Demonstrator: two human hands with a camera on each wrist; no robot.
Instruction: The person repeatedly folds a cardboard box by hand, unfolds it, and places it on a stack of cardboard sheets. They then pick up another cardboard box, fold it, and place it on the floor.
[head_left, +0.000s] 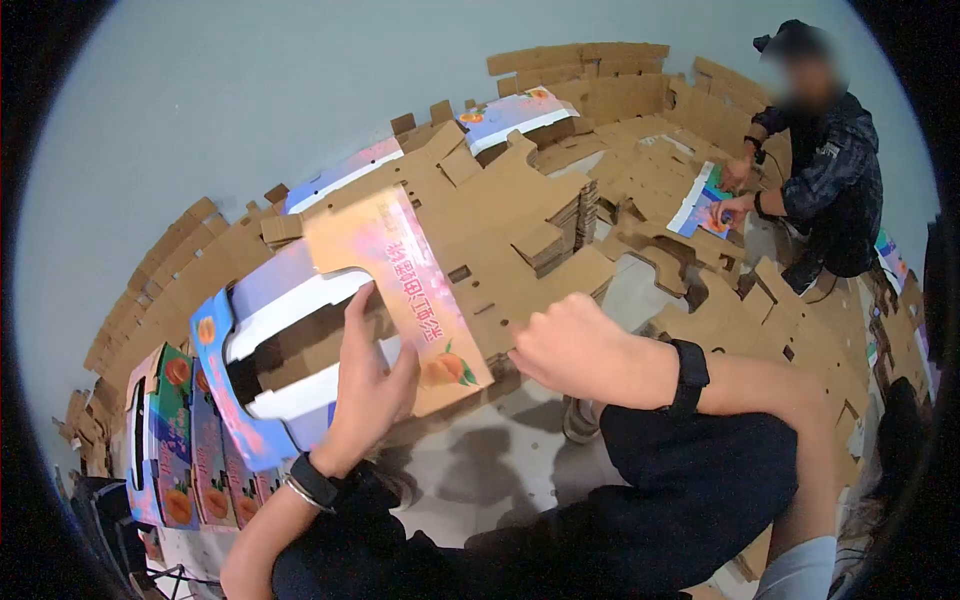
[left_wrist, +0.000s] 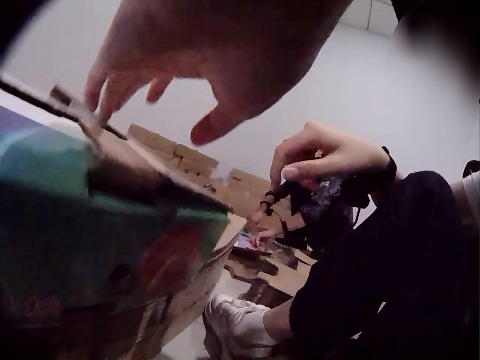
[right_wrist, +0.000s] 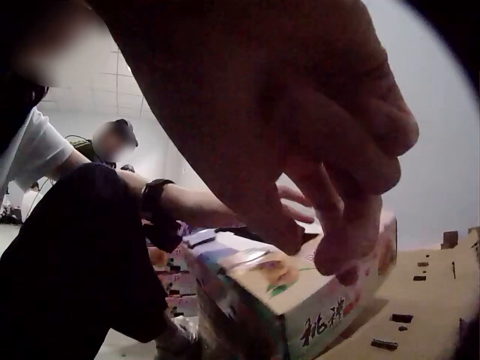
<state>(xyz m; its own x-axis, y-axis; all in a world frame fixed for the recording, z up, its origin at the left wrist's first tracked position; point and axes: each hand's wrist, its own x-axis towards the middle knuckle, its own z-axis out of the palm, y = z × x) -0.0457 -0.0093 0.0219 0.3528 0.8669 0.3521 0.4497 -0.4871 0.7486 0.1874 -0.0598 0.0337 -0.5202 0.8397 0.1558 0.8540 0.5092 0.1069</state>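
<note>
Left hand (head_left: 368,400): released, fingers extended over the opening of the printed carton (head_left: 415,300). Right hand (head_left: 582,347): loosely curled, nothing visible in grasp, just right of carton. Carton sits left of centre, between the finished-looking boxes (head_left: 178,440) at near left and flat cardboard (head_left: 505,205) beyond. Second person (head_left: 835,190): far right.

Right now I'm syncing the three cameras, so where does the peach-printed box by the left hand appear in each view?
Head: the peach-printed box is left of centre.
Left wrist: lower left; apparently the same box, green side showing.
Right wrist: lower centre, the box partly covered by fingers.
Shared landmark: the right hand, right of centre in head and left wrist, large across the top in right wrist.
</note>
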